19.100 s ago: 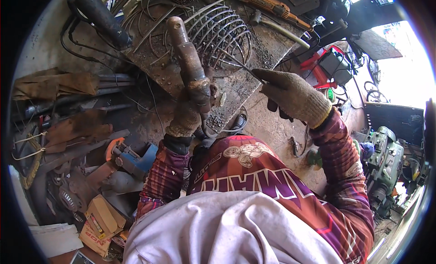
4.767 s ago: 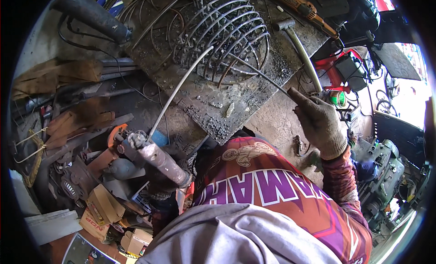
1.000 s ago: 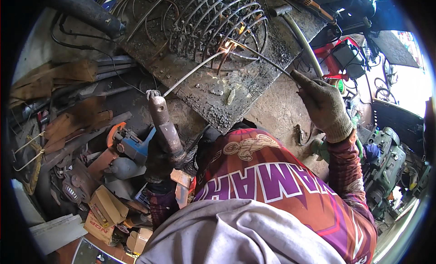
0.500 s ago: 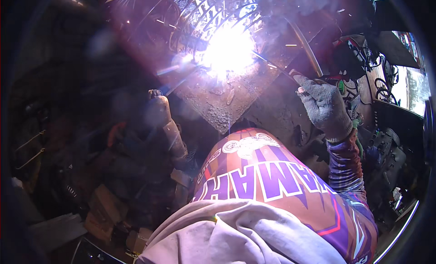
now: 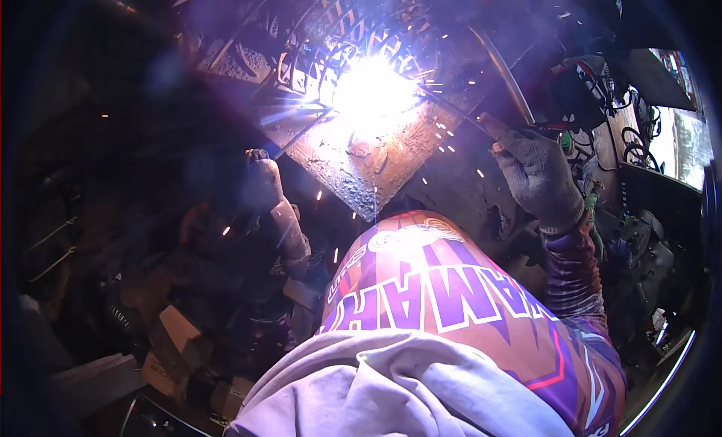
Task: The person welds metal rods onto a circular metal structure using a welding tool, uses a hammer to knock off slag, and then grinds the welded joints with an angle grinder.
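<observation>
A blinding white arc (image 5: 374, 89) glares at the far middle, over a rough, crusted metal plate (image 5: 374, 183) whose corner points toward me. Curved, criss-crossing metal bars (image 5: 342, 23) stand behind it. My right hand (image 5: 538, 174), in a grey knit glove, is closed on a thin metal rod (image 5: 455, 108) that reaches into the glare. On the left, my left hand (image 5: 265, 177) is lit along one edge and looks closed; its fingers lie mostly in shadow. A thin straight bar (image 5: 304, 132) runs from beside it toward the arc. The glare hides where either rod ends.
A curved metal tube (image 5: 502, 70) slants down beyond my right hand. Cables and dark machine parts (image 5: 639, 249) crowd the right side. Cardboard pieces (image 5: 177, 339) lie at lower left, in shadow. Sparks fly around the plate.
The glare has shrunk a little and the purplish haze has thinned, so the bars behind show more. More sparks scatter, some toward me. Both hands stay almost in place.
</observation>
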{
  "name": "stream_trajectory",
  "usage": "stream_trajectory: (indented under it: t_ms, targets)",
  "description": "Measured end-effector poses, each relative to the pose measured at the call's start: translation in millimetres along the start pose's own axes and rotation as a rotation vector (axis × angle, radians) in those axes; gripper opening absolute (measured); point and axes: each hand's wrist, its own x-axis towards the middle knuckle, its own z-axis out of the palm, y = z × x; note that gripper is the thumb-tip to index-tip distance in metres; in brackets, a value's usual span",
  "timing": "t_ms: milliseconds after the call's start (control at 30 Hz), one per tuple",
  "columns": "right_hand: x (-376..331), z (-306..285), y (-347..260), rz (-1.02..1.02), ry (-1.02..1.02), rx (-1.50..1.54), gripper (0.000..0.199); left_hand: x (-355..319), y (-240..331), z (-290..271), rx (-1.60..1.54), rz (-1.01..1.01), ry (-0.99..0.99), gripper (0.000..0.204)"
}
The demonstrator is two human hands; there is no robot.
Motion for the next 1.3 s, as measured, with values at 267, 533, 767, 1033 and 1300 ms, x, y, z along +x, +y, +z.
stream_trajectory:
  t_ms: [267, 533, 767, 1033, 1300]
  targets:
    - [-2.0, 6.6, 26.3, -0.163, 0.042, -0.067, 0.047, -0.4, -0.7, -1.1, 0.025, 0.004, 0.005, 0.036]
    - [-3.4, 0.9, 11.0, 0.036, -0.081, -0.178, 0.049, 3.4, -7.2, -5.3, 0.075, 0.001, -0.010, 0.036]
    - [-2.4, -1.2, 14.0, -0.014, -0.087, -0.138, 0.047, -1.8, -9.9, -8.7, 0.192, 0.002, 0.009, 0.036]
    - [-3.6, -2.3, 10.2, -0.010, -0.080, -0.136, 0.047, -2.6, -26.4, -13.5, 0.320, -0.163, 0.014, 0.040]
    - [0.1, -4.3, -0.7, -0.045, -0.060, -0.064, 0.026, 0.9, -5.7, -6.5, 0.061, -0.023, 0.023, 0.039]
